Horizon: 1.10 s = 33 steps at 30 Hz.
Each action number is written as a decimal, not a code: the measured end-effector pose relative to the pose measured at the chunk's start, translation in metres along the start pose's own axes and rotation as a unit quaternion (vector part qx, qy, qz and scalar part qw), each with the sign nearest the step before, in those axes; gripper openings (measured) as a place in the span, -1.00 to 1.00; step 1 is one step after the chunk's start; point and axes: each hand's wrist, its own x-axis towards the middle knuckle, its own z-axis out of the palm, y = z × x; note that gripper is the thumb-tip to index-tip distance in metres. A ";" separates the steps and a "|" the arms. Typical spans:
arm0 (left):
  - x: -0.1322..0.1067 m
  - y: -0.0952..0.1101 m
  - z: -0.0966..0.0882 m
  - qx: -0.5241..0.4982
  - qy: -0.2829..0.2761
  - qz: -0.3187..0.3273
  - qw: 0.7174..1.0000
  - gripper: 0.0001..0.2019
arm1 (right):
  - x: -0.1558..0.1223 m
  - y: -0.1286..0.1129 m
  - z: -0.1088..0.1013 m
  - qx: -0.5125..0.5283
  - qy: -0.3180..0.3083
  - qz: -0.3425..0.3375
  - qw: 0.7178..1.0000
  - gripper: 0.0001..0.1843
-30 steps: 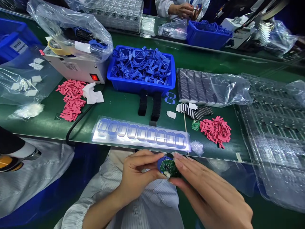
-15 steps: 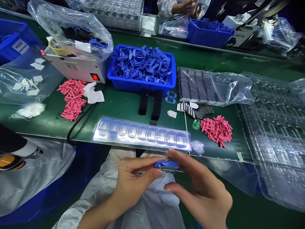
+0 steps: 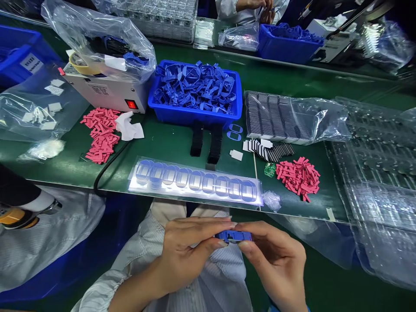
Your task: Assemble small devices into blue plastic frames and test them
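Note:
A small blue plastic housing (image 3: pixel 234 236) is held edge-on in front of my lap, below the bench edge. My left hand (image 3: pixel 191 247) grips its left end between thumb and fingers. On its right end, my right hand (image 3: pixel 276 255) closes with thumb below and fingers above. The fingers hide much of the part. Just beyond my hands, a clear sheet with a row of blue-rimmed oval films (image 3: pixel 195 181) lies along the bench edge.
A blue bin (image 3: pixel 195 117) of blue frames stands mid-bench. Pink strips lie in a left pile (image 3: pixel 102 134) and a right pile (image 3: pixel 299 175). Bagged dark plates (image 3: pixel 276 117), clear trays (image 3: pixel 383 195) and a white power box (image 3: pixel 107 93) surround it. Across the bench are a co-worker's hands (image 3: pixel 256 5).
My right hand, apart from the blue housing before, has moved in and closed on its right end. My left hand keeps its hold. The view has shifted slightly.

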 end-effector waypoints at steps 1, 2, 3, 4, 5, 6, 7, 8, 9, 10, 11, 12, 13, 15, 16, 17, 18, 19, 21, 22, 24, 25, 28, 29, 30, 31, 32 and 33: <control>0.000 0.000 0.000 -0.001 0.006 -0.013 1.000 -0.74 | 0.000 0.001 0.001 0.000 0.003 0.006 1.000 -0.93; 0.001 0.000 0.000 -0.005 0.010 -0.028 1.000 -0.77 | 0.001 0.002 0.002 0.004 0.005 0.016 1.000 -0.95; 0.001 0.000 0.000 -0.008 0.009 -0.041 0.999 -0.78 | 0.002 0.003 0.002 0.017 0.007 0.031 0.999 -0.95; 0.002 0.000 0.000 -0.010 0.004 -0.051 0.999 -0.76 | 0.003 0.004 0.003 0.038 0.010 0.050 0.998 -0.92; 0.002 -0.001 -0.001 -0.008 -0.004 -0.053 0.999 -0.69 | 0.004 0.006 0.003 0.066 0.010 0.071 0.995 -0.88; 0.003 -0.002 -0.001 -0.003 -0.011 -0.046 0.999 -0.60 | 0.005 0.008 0.004 0.094 0.005 0.091 0.991 -0.86; 0.003 -0.003 -0.002 0.004 -0.017 -0.033 0.999 -0.52 | 0.006 0.010 0.004 0.120 0.000 0.108 0.987 -0.85; 0.004 -0.004 -0.002 0.014 -0.020 -0.016 1.000 -0.46 | 0.007 0.012 0.004 0.138 -0.009 0.119 0.983 -0.85; 0.004 -0.005 -0.003 0.023 -0.021 -0.004 1.000 -0.45 | 0.007 0.013 0.003 0.144 -0.016 0.122 0.982 -0.85; 0.004 -0.006 -0.004 0.028 -0.020 0.002 0.999 -0.46 | 0.007 0.014 0.002 0.141 -0.021 0.118 0.983 -0.83; 0.004 -0.006 -0.004 0.028 -0.018 0.000 0.999 -0.50 | 0.006 0.015 0.001 0.130 -0.026 0.104 0.986 -0.80; 0.005 -0.006 -0.005 0.023 -0.012 -0.011 1.000 -0.54 | 0.005 0.015 -0.001 0.115 -0.031 0.083 0.989 -0.77; 0.005 -0.006 -0.005 0.016 -0.003 -0.025 1.000 -0.56 | 0.005 0.015 -0.004 0.092 -0.037 0.056 0.994 -0.73; 0.005 -0.005 -0.005 -0.006 0.012 -0.049 0.999 -0.58 | 0.004 0.015 -0.009 0.033 -0.044 -0.004 0.999 -0.65; 0.006 -0.005 -0.005 -0.019 0.014 -0.055 0.998 -0.58 | 0.005 0.014 -0.012 0.001 -0.043 -0.034 0.998 -0.61; 0.007 -0.005 -0.004 -0.028 0.014 -0.059 0.998 -0.57 | 0.006 0.014 -0.014 -0.029 -0.042 -0.058 0.997 -0.60; 0.007 -0.006 -0.004 -0.036 0.012 -0.062 0.997 -0.55 | 0.007 0.014 -0.015 -0.052 -0.041 -0.079 0.995 -0.59; 0.008 -0.006 -0.003 -0.039 0.010 -0.062 0.997 -0.55 | 0.008 0.013 -0.016 -0.069 -0.043 -0.096 0.992 -0.60; 0.010 -0.007 -0.002 -0.032 0.008 -0.051 0.998 -0.54 | 0.011 0.012 -0.016 -0.085 -0.051 -0.124 0.987 -0.64; 0.010 -0.007 -0.002 -0.026 0.011 -0.037 0.999 -0.54 | 0.013 0.011 -0.015 -0.089 -0.053 -0.136 0.985 -0.65; 0.011 -0.008 -0.003 -0.016 0.025 -0.001 1.000 -0.56 | 0.015 0.009 -0.013 -0.096 -0.051 -0.161 0.981 -0.63; 0.012 -0.009 -0.004 -0.010 0.033 0.015 0.999 -0.57 | 0.016 0.008 -0.011 -0.095 -0.051 -0.169 0.980 -0.62; 0.013 -0.012 -0.008 0.017 0.051 0.040 0.998 -0.60 | 0.023 0.004 -0.007 -0.039 -0.084 -0.115 0.989 -0.66; 0.013 -0.015 -0.010 0.031 0.056 0.041 0.997 -0.61 | 0.028 0.003 -0.005 -0.004 -0.118 -0.067 0.991 -0.69; 0.014 -0.017 -0.011 0.046 0.064 0.037 0.996 -0.62 | 0.035 0.002 -0.005 0.037 -0.157 -0.010 0.987 -0.72; 0.013 -0.020 -0.012 0.060 0.076 0.027 0.995 -0.61 | 0.043 0.002 -0.006 0.075 -0.192 0.046 0.977 -0.73; 0.013 -0.023 -0.013 0.075 0.092 0.012 0.993 -0.57 | 0.054 0.003 -0.007 0.108 -0.209 0.099 0.967 -0.73; 0.012 -0.027 -0.014 0.091 0.108 -0.003 0.990 -0.53 | 0.068 0.005 -0.010 0.132 -0.202 0.140 0.960 -0.70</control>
